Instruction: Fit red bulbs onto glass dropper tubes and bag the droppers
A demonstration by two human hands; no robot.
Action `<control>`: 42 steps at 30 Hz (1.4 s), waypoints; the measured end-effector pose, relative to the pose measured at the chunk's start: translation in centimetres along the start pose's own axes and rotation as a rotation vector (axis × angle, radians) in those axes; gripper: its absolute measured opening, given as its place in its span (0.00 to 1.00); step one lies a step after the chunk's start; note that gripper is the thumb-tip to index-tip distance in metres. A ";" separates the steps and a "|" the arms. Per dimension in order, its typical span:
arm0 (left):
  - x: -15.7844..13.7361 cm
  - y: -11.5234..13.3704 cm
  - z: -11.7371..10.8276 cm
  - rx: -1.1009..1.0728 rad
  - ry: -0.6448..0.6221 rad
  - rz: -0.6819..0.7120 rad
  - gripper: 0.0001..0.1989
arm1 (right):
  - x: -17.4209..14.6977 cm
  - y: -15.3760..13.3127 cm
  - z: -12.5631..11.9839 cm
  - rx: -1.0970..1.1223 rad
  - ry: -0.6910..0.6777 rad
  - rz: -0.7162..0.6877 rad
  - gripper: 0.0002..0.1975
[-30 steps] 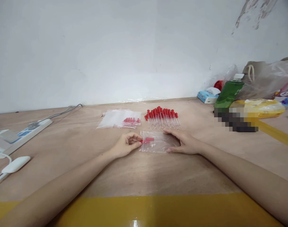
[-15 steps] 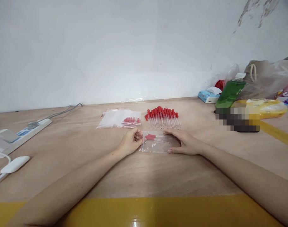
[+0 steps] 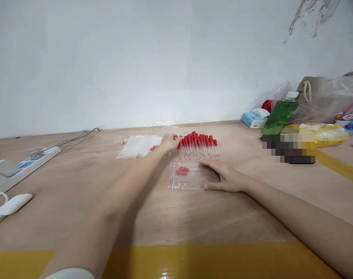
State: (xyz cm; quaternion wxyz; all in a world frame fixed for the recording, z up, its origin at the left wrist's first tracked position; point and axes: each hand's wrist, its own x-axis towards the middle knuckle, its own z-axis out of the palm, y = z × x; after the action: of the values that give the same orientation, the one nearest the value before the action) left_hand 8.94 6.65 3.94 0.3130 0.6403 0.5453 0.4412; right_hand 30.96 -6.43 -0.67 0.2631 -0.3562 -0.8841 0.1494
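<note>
A clear zip bag lies flat on the table with two red-bulbed droppers inside. My right hand curves round the bag's right end, holding it, thumb at the near edge and fingers at the far edge. Beyond the bag is a row of droppers with red bulbs and clear thin stems. At the row's left end my left hand has its fingertips closed on the red bulb of one dropper. Left of it, partly behind that hand, a stack of bags shows some red bulbs.
A white power strip with a grey cable and a white plug-like device sits at the left. To the right stand a tissue pack, a green bottle and a yellow package. Yellow tape runs along the front.
My left hand has let go of the bag's left end and moved up and forward to the row of droppers. The right hand stays at the bag.
</note>
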 end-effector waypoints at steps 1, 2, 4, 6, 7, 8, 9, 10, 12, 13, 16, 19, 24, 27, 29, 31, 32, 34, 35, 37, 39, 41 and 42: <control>0.9 -0.1 0.8 0.022 0.019 -0.014 0.07 | 0.0 0.0 0.0 0.000 -0.001 0.003 0.37; 1.6 -0.2 1.4 0.042 0.029 -0.027 0.07 | 0.0 -0.1 0.0 -0.001 -0.001 0.008 0.37; 2.7 -0.7 2.3 0.071 0.034 -0.048 0.08 | 0.0 -0.1 -0.1 -0.005 -0.004 0.017 0.38; 3.3 -1.1 2.9 0.072 0.044 -0.054 0.08 | 0.1 -0.1 -0.1 -0.008 -0.004 0.021 0.38; 3.5 -1.2 3.0 0.064 0.053 -0.053 0.08 | 0.1 -0.1 -0.1 -0.008 -0.005 0.020 0.38; 3.6 -1.3 3.1 0.051 0.064 -0.050 0.08 | 0.1 -0.1 -0.1 -0.006 -0.006 0.018 0.38; 3.8 -1.2 3.0 0.032 0.074 -0.047 0.08 | 0.1 -0.1 -0.1 -0.004 -0.007 0.019 0.38; 3.8 -1.1 2.8 0.010 0.083 -0.044 0.08 | 0.1 -0.1 -0.1 -0.002 -0.009 0.020 0.38; 3.7 -0.6 2.1 -0.046 0.099 -0.034 0.07 | 0.1 -0.2 -0.1 -0.001 -0.011 0.026 0.38; 3.3 -0.3 1.4 -0.078 0.114 -0.023 0.06 | 0.1 -0.2 -0.1 -0.001 -0.009 0.027 0.38; 0.8 0.2 -1.7 -0.176 0.194 0.032 0.06 | 0.1 -0.2 -0.1 0.004 -0.006 0.018 0.38; -3.6 -0.7 -5.4 -0.301 0.250 0.134 0.11 | 0.0 -0.1 -0.1 0.003 -0.009 0.016 0.37; -10.0 -3.1 -8.1 -0.369 0.292 0.135 0.14 | 0.0 -0.1 -0.1 0.008 -0.017 0.026 0.37; -11.2 -3.5 -7.5 -0.418 0.315 0.107 0.15 | 0.0 -0.2 -0.1 0.008 -0.018 0.027 0.37; -11.4 -3.5 -6.8 -0.426 0.303 0.115 0.15 | 0.0 -0.1 -0.1 0.005 -0.022 0.026 0.37; -11.4 -3.4 -6.3 -0.425 0.273 0.106 0.15 | 0.1 -0.1 -0.1 0.002 -0.023 0.027 0.37; -11.5 -3.4 -6.1 -0.425 0.256 0.093 0.15 | 0.1 -0.1 -0.1 0.002 -0.024 0.027 0.37; -11.6 -3.4 -6.0 -0.433 0.224 0.062 0.17 | 0.1 -0.2 -0.1 0.000 -0.020 0.023 0.37; -11.7 -3.4 -6.0 -0.440 0.209 0.048 0.17 | 0.1 -0.2 -0.1 -0.001 -0.016 0.019 0.37; -11.9 -3.4 -6.0 -0.443 0.172 0.027 0.19 | 0.1 -0.1 -0.1 -0.002 -0.012 0.013 0.37; -12.2 -3.2 -6.0 -0.433 0.124 0.006 0.19 | 0.0 -0.1 -0.1 -0.001 -0.010 0.015 0.37; -12.6 -2.9 -5.9 -0.409 0.049 -0.042 0.19 | 0.0 0.0 -0.1 -0.002 -0.014 0.022 0.37; -12.7 -2.8 -5.9 -0.391 0.006 -0.073 0.19 | 0.0 0.0 -0.1 -0.004 -0.017 0.022 0.37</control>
State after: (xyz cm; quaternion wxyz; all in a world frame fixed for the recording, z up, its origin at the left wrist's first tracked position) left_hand 2.21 -5.66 1.06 0.4455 0.5459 0.4729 0.5291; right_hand 31.01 -6.43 -0.63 0.2533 -0.3653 -0.8825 0.1535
